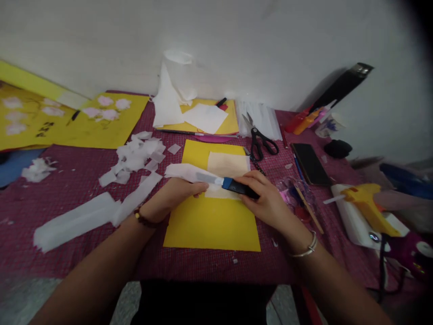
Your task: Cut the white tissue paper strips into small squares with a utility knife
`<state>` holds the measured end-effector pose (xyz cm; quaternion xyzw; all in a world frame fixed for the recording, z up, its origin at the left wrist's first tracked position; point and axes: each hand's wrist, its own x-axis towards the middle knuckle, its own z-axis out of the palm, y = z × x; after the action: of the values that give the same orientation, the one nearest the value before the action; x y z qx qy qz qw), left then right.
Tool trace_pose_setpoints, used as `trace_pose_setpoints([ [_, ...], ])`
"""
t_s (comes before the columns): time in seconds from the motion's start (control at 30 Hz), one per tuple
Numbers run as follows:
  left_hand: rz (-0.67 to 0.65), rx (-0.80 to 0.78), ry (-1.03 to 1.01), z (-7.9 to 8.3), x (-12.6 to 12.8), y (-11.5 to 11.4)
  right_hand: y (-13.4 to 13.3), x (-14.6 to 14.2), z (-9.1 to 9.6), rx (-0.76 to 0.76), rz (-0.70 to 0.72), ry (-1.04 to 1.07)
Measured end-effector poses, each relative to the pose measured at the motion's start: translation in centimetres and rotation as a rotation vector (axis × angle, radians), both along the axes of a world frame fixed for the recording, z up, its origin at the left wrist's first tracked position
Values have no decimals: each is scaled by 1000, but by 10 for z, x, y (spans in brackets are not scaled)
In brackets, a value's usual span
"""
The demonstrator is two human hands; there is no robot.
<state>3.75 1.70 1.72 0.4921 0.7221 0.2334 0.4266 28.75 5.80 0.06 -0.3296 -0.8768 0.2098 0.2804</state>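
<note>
A dark red checked cloth (216, 266) covers the desk (84, 264) by a pale gray wall (270, 45). The right hand (265, 196) holds a flat knife with a black and blue handle (228, 183). The left hand (173, 196) pinches a thin white paper strip (179, 170) under the blade, over a bright yellow paper sheet (209, 225). Small white paper bits (135, 155) sit in a heap to the left.

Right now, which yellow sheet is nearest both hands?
The front yellow sheet, partly beneath the left hand and right hand; flowered yellow paper lies off left, the rear yellow sheet toward the wall.
</note>
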Motion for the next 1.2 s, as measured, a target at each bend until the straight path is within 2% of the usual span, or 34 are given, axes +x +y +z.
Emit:
trace_pose_setpoints([
  [0.27,-101,-82,-46,-1,-12,2,6,6,0,18,26,-26],
  [0.43,-239,71,-258,1,-23,8,10,13,3,32,5,-19],
  [0.57,-229,51,-248,-2,-26,10,10,14,2,31,1,-19],
  [0.67,-230,93,-222,-3,-23,8,8,12,2,33,19,-32],
  [0.87,-190,82,-242,-9,-16,6,6,10,2,19,18,-61],
  [1.07,-204,112,-288,-12,-12,6,4,7,1,4,11,-49],
  [1.2,-134,103,-282,-13,-6,1,3,6,1,3,-9,-23],
])
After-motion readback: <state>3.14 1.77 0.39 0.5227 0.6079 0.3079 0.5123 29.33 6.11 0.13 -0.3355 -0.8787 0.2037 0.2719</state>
